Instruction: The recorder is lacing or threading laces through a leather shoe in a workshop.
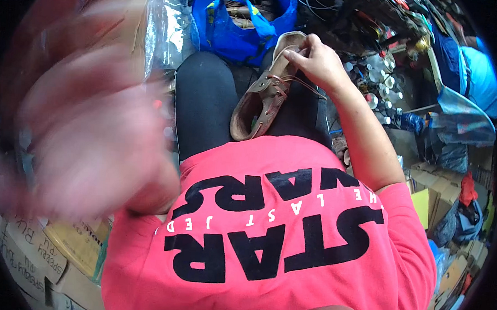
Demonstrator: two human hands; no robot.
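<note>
A brown leather lace-up shoe [269, 95] lies along my right thigh, its opening toward my body and its toe pointing away. My right hand [319, 61] is closed at the toe end, thumb and fingers pinching its edge. Thin brown cord [309, 87] loops out beneath this hand, beside the laces; where it begins is hidden. My left hand [102, 137] is raised at the left, close to the camera and apart from the shoe. Motion smears it so much that its fingers do not show clearly.
A blue bag [210, 23] stands open beyond my knees, beside clear plastic sheeting [168, 29]. Several small bottles [376, 77] crowd the right side. Cardboard [28, 250] with handwriting lies at the lower left. Bags and a red cloth [468, 189] are farther right.
</note>
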